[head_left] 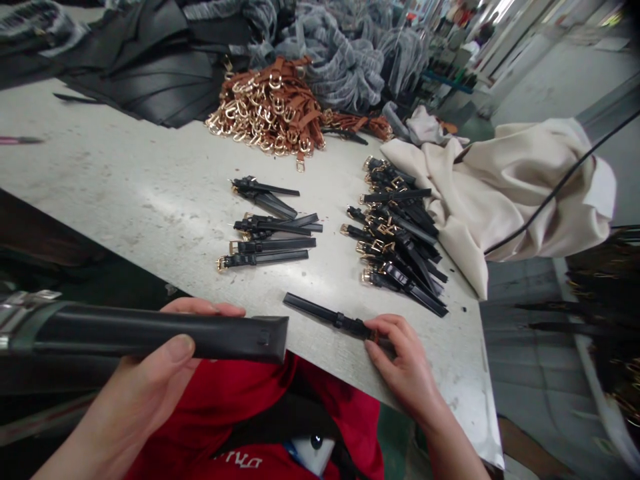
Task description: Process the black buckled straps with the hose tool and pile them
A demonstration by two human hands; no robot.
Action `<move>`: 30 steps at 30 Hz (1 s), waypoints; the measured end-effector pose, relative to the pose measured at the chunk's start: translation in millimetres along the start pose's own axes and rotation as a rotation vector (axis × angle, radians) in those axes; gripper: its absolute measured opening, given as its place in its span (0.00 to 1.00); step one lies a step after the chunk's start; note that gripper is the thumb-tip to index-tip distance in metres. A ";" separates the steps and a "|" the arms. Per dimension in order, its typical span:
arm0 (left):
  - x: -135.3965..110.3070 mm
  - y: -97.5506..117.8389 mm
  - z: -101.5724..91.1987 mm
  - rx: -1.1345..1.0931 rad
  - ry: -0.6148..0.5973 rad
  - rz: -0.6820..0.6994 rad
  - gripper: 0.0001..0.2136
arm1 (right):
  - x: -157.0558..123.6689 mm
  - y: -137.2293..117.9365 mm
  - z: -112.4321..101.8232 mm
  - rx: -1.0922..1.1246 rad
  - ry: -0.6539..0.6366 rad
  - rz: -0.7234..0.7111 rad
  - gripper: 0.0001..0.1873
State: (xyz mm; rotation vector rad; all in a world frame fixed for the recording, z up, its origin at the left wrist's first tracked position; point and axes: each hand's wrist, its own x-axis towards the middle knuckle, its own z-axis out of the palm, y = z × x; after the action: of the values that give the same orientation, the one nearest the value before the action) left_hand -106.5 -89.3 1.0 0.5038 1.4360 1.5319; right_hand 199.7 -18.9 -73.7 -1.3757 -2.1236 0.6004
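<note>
My left hand [155, 367] is closed around a wide black leather piece [225, 337], its thumb on top and fingers beneath. The piece reaches in from the left edge, where metal hardware [25, 313] shows, and ends in a flat cut edge with a small slot. At the table's near edge, my right hand [403, 357] pinches the buckle end of a short black buckle strap [320, 313], whose plain end points up and left. The buckle is mostly hidden by the fingers. Beyond it lie several similar black straps [275, 245] in a loose row.
A heap of black buckle straps [400, 233] lies to the right beside cream fabric [525, 187]. Brown straps with gold buckles [273, 110] are piled at the back, near black leather pieces [145, 60] and grey wrapped bundles [340, 60]. A dark cable [550, 203] crosses the fabric.
</note>
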 end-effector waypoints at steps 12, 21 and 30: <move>-0.8 -0.2 -0.4 -0.002 0.037 -0.098 0.14 | -0.2 -0.3 0.1 0.006 -0.004 -0.001 0.09; -7.7 -6.6 -14.1 -0.108 0.007 -0.150 0.14 | 0.7 2.4 2.0 -0.002 -0.001 -0.034 0.09; -15.1 -18.8 -37.5 -0.180 -0.016 -0.136 0.13 | -4.3 -6.8 12.4 -0.310 0.088 -0.085 0.11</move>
State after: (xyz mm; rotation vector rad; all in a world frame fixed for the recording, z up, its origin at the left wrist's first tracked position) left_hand -123.2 -124.6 -20.5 0.3030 1.2788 1.5262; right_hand 188.5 -26.5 -79.6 -1.4325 -2.2586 0.1770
